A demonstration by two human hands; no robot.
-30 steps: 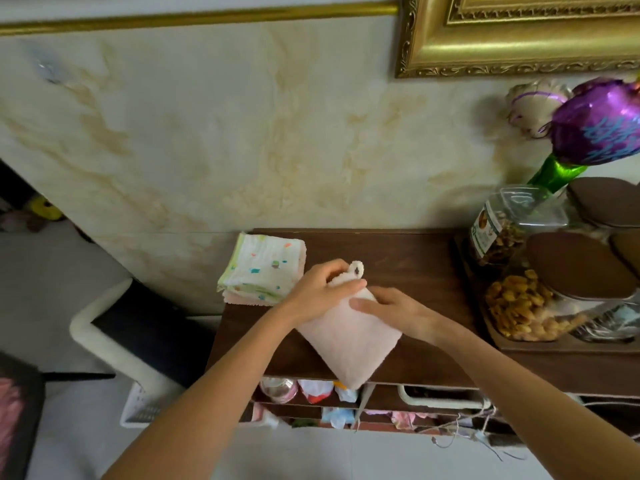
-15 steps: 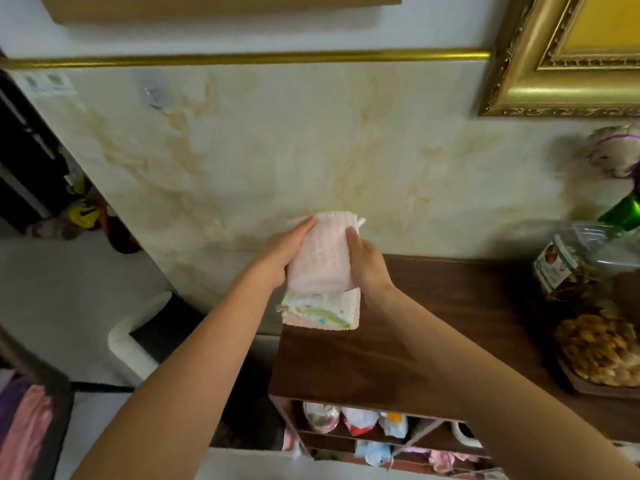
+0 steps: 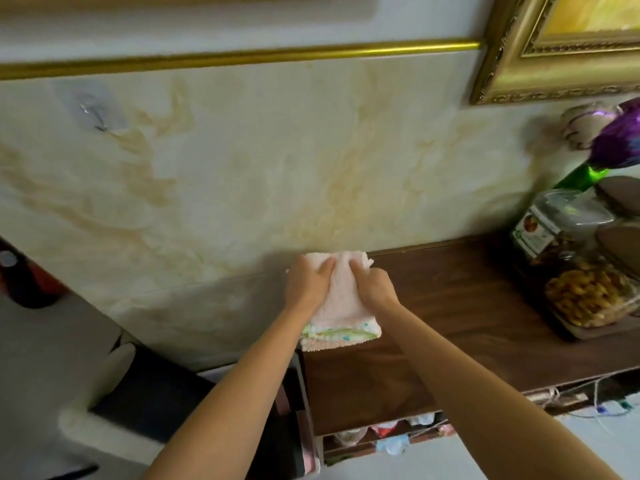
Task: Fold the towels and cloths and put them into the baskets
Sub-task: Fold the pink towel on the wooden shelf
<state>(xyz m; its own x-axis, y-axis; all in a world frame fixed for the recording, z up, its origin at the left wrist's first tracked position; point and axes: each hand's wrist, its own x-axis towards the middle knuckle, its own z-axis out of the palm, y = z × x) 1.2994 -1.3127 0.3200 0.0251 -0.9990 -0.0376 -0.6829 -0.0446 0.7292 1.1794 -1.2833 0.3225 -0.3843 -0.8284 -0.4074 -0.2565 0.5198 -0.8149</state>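
Observation:
A small stack of folded cloths [image 3: 341, 313] sits between my two hands at the back left corner of the dark wooden shelf top [image 3: 460, 306]. A pale pink towel lies on top, with a white cloth with coloured dots and another pink one under it. My left hand [image 3: 306, 284] grips the stack's left side, thumb on the top towel. My right hand [image 3: 375, 287] grips its right side the same way. Whether the stack rests on the wood or hangs just above it is unclear. No basket is clearly in view.
Clear jars of nuts [image 3: 588, 289] with brown lids stand on a tray at the right, under purple foil balloons [image 3: 620, 140]. A white chair with a dark seat [image 3: 138, 393] stands left of the shelf. Small items fill the compartments [image 3: 388, 434] below. The marbled wall is right behind.
A second ago I was folding the pink towel at the shelf's middle. It then went onto the dotted cloth at the left, and both hands now grip the whole stack lower, near the wood.

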